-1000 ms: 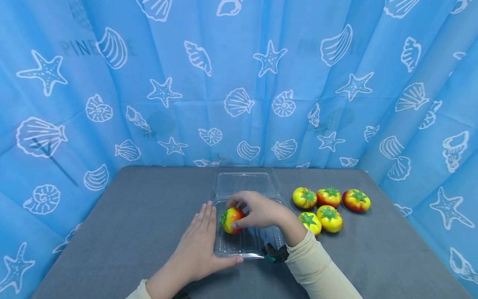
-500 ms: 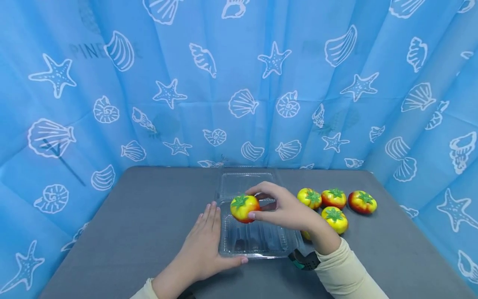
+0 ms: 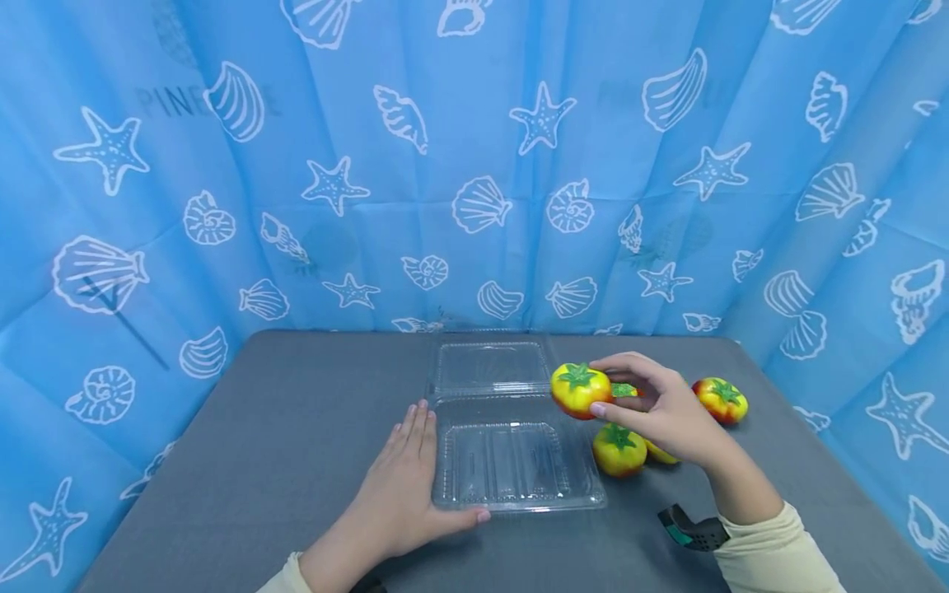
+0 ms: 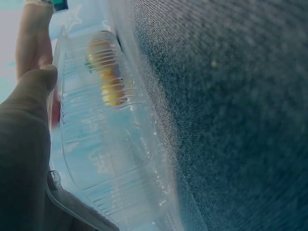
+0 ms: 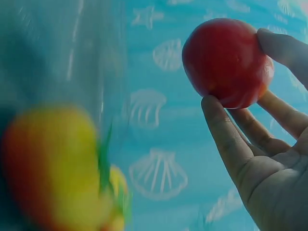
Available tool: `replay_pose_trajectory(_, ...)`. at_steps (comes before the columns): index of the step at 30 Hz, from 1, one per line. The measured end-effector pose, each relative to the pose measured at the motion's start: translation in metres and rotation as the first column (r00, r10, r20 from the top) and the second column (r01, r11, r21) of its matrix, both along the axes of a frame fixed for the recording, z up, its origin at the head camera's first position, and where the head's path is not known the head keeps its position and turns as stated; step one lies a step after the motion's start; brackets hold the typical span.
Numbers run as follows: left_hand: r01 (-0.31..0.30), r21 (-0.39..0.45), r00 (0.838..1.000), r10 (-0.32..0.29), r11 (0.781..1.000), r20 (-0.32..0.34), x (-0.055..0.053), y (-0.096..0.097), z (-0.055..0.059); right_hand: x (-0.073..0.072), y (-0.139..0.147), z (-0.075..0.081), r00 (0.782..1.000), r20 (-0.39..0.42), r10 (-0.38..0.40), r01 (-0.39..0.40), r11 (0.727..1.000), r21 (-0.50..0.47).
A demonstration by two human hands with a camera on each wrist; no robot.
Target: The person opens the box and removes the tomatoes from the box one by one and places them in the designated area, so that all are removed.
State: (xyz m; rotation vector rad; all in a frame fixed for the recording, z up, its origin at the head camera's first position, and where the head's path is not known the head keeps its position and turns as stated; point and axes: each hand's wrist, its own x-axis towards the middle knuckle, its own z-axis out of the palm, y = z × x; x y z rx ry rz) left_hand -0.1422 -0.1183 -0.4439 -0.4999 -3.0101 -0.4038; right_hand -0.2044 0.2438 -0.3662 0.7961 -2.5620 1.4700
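My right hand (image 3: 667, 416) holds a yellow-and-red tomato (image 3: 577, 392) with a green leafy top, between thumb and fingertips. It is raised past the right side of a clear plastic clamshell box (image 3: 511, 457), whose lid (image 3: 492, 365) lies folded back. In the right wrist view the tomato's red underside (image 5: 226, 62) faces the camera. Nothing lies in the box. My left hand (image 3: 400, 482) rests against the box's left side, fingers straight, thumb along the front edge. The left wrist view shows that thumb (image 4: 33, 94) at the box's rim.
On the grey table (image 3: 319, 395), right of the box, sit more tomatoes, one in front (image 3: 619, 451) and one at the far right (image 3: 721, 401). Others are partly hidden behind my right hand. A blue shell-print curtain (image 3: 474, 165) hangs along the table's back edge.
The right hand has lifted the tomato out of the box and carried it to the right, its leafy top turning upward. The left hand stays at the box's side.
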Motion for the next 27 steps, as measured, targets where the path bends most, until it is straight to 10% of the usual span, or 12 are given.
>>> replay_pose_trajectory(10, -0.007, 0.013, 1.000, 0.007, 1.000, 0.016, -0.001, -0.001, -0.001, 0.009, 0.056, -0.007, 0.985, -0.089, -0.146, 0.146, 0.989, 0.004)
replay_pose_trajectory(27, -0.005, 0.021, 1.000, 0.005, 1.000, 0.026, 0.000, 0.000, 0.001, 0.029, 0.146, -0.034, 0.922, 0.058, -0.383, 0.374, 0.919, 0.125)
